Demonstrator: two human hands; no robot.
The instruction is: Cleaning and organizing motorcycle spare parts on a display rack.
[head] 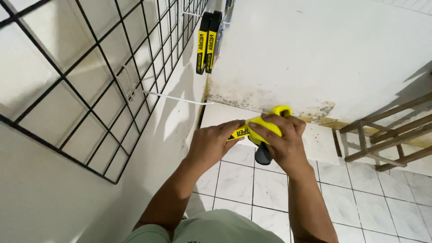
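Both of my hands hold one yellow hand tool (265,125) with a black grip end and a yellow loop at its top. My right hand (282,143) wraps around its body, fingers across the top. My left hand (215,141) pinches the tool's flat yellow-and-black end from the left. The tool sits at waist height above the tiled floor (238,180).
A black wire grid panel (90,85) covers the white wall at left, with a white hook (175,96) sticking out. Two more yellow-and-black tools (207,42) hang higher on the grid. A wooden frame (387,135) leans at right. The far wall's base is stained.
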